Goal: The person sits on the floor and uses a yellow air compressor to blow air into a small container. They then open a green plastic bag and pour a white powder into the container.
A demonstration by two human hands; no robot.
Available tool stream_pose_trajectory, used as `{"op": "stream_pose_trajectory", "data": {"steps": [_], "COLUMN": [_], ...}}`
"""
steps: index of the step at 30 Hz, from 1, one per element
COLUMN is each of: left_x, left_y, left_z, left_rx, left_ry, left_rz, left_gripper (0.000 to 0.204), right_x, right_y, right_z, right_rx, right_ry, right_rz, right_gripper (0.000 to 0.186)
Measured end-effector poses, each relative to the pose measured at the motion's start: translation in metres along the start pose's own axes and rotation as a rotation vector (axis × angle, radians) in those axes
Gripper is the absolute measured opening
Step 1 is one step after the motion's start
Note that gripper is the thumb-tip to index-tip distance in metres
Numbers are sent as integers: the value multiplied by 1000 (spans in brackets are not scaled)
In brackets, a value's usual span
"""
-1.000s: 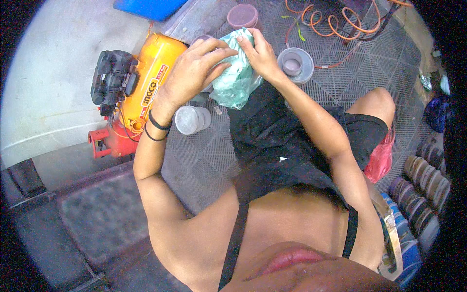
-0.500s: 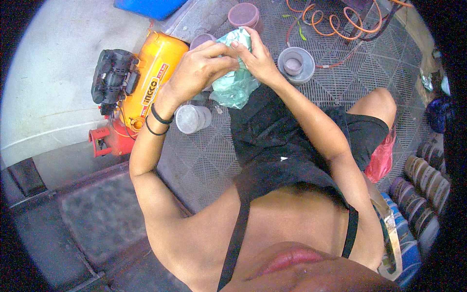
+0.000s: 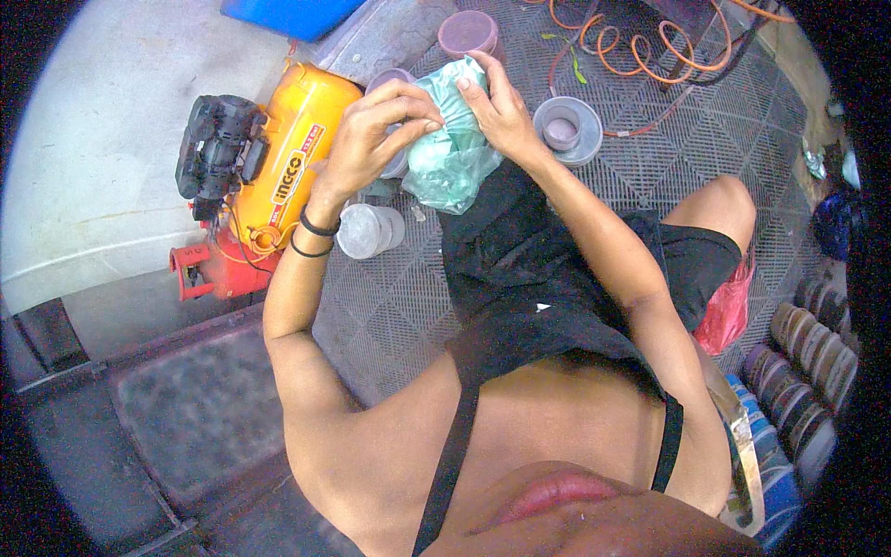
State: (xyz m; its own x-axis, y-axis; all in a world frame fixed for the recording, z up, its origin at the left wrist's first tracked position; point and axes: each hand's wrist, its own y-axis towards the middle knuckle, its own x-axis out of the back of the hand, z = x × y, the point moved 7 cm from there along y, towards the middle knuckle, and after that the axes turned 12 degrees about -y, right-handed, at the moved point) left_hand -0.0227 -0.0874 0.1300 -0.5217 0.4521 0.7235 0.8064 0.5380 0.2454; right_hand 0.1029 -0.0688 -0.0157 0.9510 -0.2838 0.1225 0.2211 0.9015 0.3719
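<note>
A crumpled pale-green plastic bag [image 3: 453, 165] is held up over the floor beyond my lap, its contents hidden. From the right, my right hand [image 3: 502, 110] grips its upper part, the thumb lying across the front and the fingers at the far edge. My left hand [image 3: 382, 132], with two black bands at its wrist, is at the bag's left side. Its thumb and fingertips are pinched together against the plastic. Behind the bag stands a lidded purplish tub [image 3: 391, 80], partly covered by the left hand. Below that hand is a whitish translucent container [image 3: 366, 230].
Left stands a yellow air compressor [image 3: 295, 153] beside a red gas cylinder [image 3: 223, 263]. Ahead are a pink-lidded tub [image 3: 468, 33], a grey bowl with a cup in it [image 3: 583, 146] and a coiled orange hose [image 3: 640, 48]. Several stacked rolls [image 3: 817, 357] sit far right.
My left hand has drawn back to the left and slightly down, its fingertips now at the bag's left side. My right hand and the bag have shifted only slightly.
</note>
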Motion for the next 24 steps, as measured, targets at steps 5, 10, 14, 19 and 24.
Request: {"op": "stream_pose_trajectory", "data": {"steps": [5, 10, 14, 19, 24], "left_x": [4, -5, -2, 8, 24], "left_y": [5, 16, 15, 11, 0], "left_z": [-1, -8, -2, 12, 26], "left_rx": [31, -28, -18, -4, 40], "left_ry": [27, 44, -26, -172, -306], "left_rz": [-57, -24, -21, -73, -134], "left_gripper": [10, 9, 10, 9, 7], "right_x": [22, 1, 2, 4, 8], "right_y": [-26, -18, -16, -14, -12], "right_z": [60, 61, 54, 44, 27], "right_rx": [445, 333, 394, 382, 323], "right_ry": [-287, -456, -385, -321, -211], "right_rz": [-62, 17, 66, 131, 221], "right_gripper": [95, 104, 94, 88, 85]}}
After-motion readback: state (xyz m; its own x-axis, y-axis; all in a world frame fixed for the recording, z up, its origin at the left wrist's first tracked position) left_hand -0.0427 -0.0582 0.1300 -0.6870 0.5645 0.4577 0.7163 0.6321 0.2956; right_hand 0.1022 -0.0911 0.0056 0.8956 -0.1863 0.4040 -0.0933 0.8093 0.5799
